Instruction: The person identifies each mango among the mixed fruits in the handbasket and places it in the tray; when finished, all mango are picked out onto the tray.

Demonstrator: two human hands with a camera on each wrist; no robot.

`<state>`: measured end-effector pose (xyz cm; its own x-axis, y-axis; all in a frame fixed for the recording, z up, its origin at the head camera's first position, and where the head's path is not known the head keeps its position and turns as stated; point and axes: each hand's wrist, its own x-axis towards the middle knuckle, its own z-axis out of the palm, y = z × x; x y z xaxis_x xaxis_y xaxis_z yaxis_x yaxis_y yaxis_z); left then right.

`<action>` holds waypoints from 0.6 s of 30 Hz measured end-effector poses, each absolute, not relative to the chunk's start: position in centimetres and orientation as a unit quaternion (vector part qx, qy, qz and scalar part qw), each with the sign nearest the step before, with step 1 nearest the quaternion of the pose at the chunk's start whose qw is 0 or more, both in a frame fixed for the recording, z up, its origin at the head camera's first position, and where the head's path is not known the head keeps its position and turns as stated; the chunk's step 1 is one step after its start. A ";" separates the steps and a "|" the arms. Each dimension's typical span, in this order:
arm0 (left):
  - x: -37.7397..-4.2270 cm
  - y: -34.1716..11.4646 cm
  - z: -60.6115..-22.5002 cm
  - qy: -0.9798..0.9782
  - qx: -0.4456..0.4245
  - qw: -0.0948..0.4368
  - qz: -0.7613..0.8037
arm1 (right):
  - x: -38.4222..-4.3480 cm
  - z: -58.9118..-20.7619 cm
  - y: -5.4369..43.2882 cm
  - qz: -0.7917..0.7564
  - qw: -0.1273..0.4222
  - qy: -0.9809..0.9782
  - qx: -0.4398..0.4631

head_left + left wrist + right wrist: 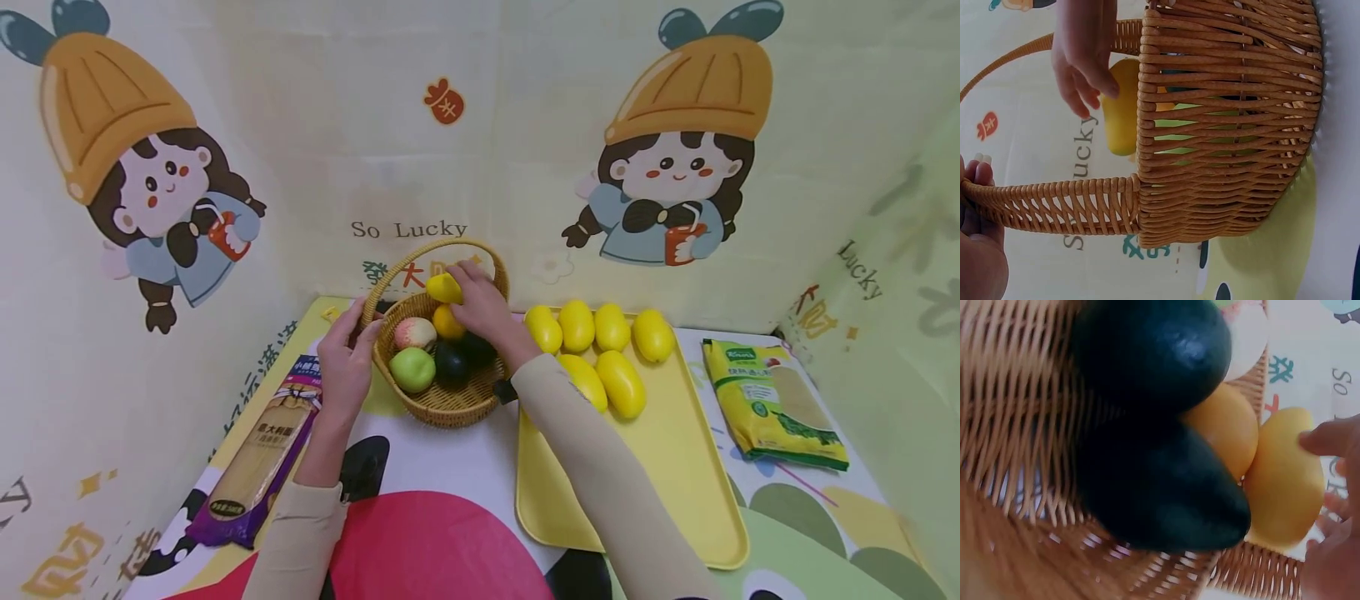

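Observation:
My left hand (347,358) grips the handle (1060,206) of a wicker basket (450,412), its fingers and thumb around the handle's left side. My right hand (487,308) is over the basket's far right rim beside a yellow mango (1288,481). Its thumb overlaps the mango, while the other fingers hang loosely with a gap to it in the left wrist view. The mango leans high at the rim, against an orange (1225,428). Lower in the basket lie a green apple (412,369), a pink-and-white peach (415,333) and two dark avocados (1166,487).
Right of the basket, a yellow tray (637,475) carries several mangoes (621,383) toward its far end. A purple spaghetti pack (258,450) lies at the left, a green-and-yellow bag (772,404) at the far right. A printed cloth wall (525,167) rises behind.

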<state>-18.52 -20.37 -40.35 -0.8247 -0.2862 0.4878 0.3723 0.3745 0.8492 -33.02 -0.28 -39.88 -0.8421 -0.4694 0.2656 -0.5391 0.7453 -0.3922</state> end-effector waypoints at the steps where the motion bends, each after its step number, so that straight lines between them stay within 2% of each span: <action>1: -18.5 -20.4 -40.3 -0.775 -0.030 0.298 -0.557 | -33.1 -39.9 -0.5 0.222 0.077 -0.934 0.268; 11: -18.4 -20.1 -40.0 -0.780 -0.030 0.301 -0.548 | -32.9 -39.6 -0.4 0.197 0.078 -0.938 0.273; 18: -18.4 -20.2 -40.2 -0.781 -0.020 0.289 -0.553 | -32.4 -39.3 0.1 0.203 0.030 -0.938 0.281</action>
<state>-18.43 -20.23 -40.18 -0.8321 -0.2884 0.4738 0.3505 0.3886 0.8521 -32.37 0.06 -39.35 -0.8406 -0.5140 0.1706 -0.5385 0.7596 -0.3646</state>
